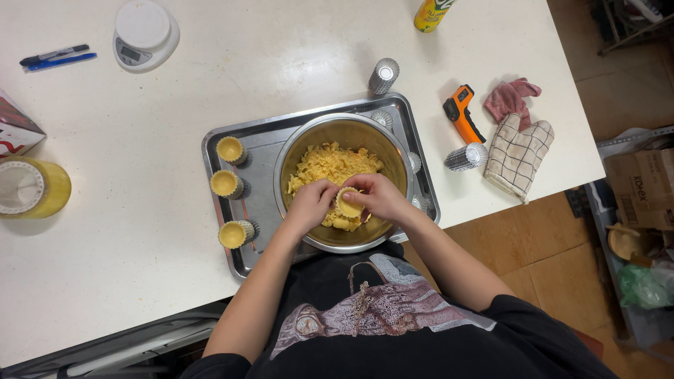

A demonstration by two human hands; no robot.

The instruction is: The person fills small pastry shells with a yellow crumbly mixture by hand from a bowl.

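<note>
Both hands meet over the steel bowl (344,133). The right hand (379,196) has its fingers curled around a small yellow pastry cup (349,204), gripping it by its rim and side. The left hand (312,203) has its fingertips bent in against the same cup from the other side; whether they pinch it or only press on it is hard to tell from this angle. The cup sits just above the heap of yellow dough pieces (333,165) that covers the far half of the bowl's floor, close to the bowl's near wall.

The bowl stands on a metal tray (256,151) and takes up most of its right part. Along the tray's left edge three filled tart molds (231,149) stand in a column, apart from each other and from the bowl, with a bare strip of tray between. Small empty molds are wedged between bowl and tray rim on the right side.

Beyond the tray's far edge a stack of fluted molds (383,76) stands upright; another stack (465,157) lies on its side just right of the tray. Further right lie an orange thermometer gun (460,111), a pink cloth (511,97) and a checked oven mitt (516,154), the mitt reaching near the table's right edge. To the left the white table (140,231) is open, with a yellow container (31,188) at its left border, and a kitchen scale (145,34) and two pens (56,56) at the far side. The tray's near corner lies close to the table's front edge.
</note>
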